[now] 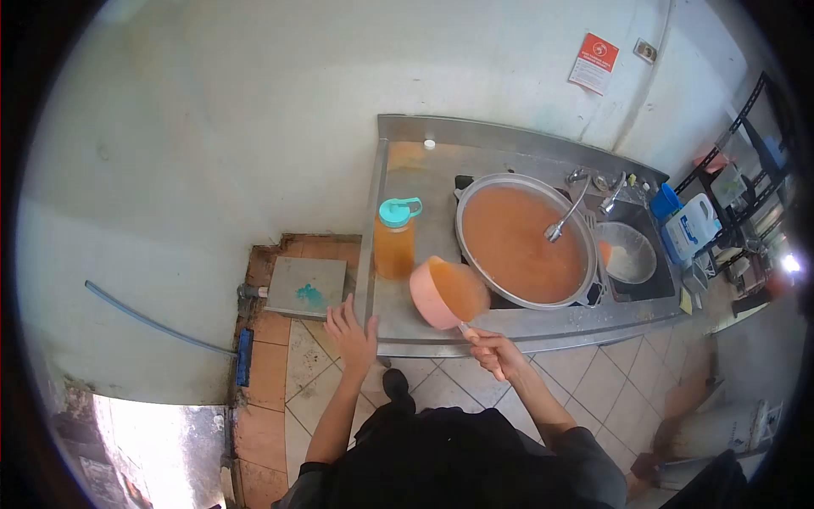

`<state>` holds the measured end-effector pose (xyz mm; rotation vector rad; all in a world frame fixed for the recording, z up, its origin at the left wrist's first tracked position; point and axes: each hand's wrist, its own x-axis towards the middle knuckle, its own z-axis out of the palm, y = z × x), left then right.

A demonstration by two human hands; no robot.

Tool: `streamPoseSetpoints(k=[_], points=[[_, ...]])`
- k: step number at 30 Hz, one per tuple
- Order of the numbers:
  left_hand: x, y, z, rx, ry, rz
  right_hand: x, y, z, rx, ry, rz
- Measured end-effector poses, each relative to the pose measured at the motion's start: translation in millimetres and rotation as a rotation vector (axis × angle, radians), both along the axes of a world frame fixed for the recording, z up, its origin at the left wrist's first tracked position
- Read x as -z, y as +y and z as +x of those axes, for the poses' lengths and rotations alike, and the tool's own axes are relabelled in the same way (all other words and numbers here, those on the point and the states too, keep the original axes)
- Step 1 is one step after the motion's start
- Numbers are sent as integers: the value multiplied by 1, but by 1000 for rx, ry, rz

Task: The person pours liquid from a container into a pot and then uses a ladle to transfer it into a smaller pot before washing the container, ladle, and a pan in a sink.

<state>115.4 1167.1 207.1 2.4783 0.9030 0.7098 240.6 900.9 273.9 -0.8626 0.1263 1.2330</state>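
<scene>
Pink dipper (432, 299) extends beyond the right fingers (486, 341) gripping its handle (465, 329).

Steel counter (471, 159), teal-lidded bottle (396, 243), white cap (430, 144), large basin (500, 179)

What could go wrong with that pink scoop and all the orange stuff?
The pink scoop is held by just the right hand, so if it tips, the orange liquid that seems to be inside could splash onto the counter. The bottle stands close to the scoop, so a bump might knock it over. The big pan looks quite full, so a jolt might make it slop over.
</scene>
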Motion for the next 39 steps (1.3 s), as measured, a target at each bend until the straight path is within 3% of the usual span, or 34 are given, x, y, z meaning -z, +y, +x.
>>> streamPoseSetpoints(k=[6,14,18,21,24,25,27,28,30,33,37,39], points=[[1,1,1,7,-4,-11,4,6,4,11,79,140],[-3,1,1,15,2,-22,16,-1,7,100,500,526],[-4,1,1,24,-14,-10,0,-13,21,69,499,521],[-6,1,0,31,-16,1,-42,-14,48,114,-261,-5],[-5,1,0,39,-7,-1,-28,-23,99,232,-928,-526],[-5,1,0,38,-19,4,-18,-24,117,231,-929,-526],[-5,2,1,30,-36,13,2,-24,147,361,-1914,-1341],[-5,1,1,27,-31,19,3,-25,155,363,-1922,-1331],[-5,2,1,14,-23,25,9,-28,167,55,-1815,-1629],[-7,2,1,20,-17,14,30,-24,178,-48,-1771,-1675],[-2,3,2,22,-9,31,59,-23,190,-79,-1849,-1450],[-1,4,2,18,-5,33,70,-20,202,-113,-1255,-1139]])
